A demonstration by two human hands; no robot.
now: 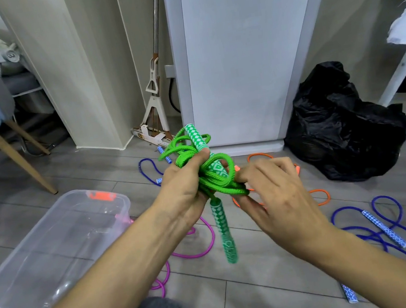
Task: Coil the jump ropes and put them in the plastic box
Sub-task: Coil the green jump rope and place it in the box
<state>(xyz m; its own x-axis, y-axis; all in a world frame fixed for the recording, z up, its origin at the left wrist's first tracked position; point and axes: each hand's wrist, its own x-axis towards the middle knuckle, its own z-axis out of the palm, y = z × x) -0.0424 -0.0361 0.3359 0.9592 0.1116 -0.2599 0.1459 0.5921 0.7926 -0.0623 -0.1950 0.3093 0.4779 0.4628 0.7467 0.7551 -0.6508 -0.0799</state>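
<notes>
Grey plank floor [258, 291], loose ropes around.
Left hand [184, 191] gripping green rope [216, 178] coil; right hand [274, 190] pinching a loop; best wrapped tight, tail tucked, then boxed [49, 231].

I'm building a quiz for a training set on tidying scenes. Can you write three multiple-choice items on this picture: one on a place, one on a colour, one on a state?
1. Where is the plastic box?
A. On the floor, left of the hands
B. On the blue chair
C. Behind the black bag

2. What colour is the jump rope held in both hands?
A. Orange
B. Green
C. Pink

3. What state is the plastic box in?
A. Lid shut
B. Open, no rope visible inside
C. Open, full of coiled ropes

Key:
1 A, it sits on the grey floor at lower left.
2 B, the left hand and right hand grip the green rope.
3 B, its top is open and only clear walls show.
</notes>
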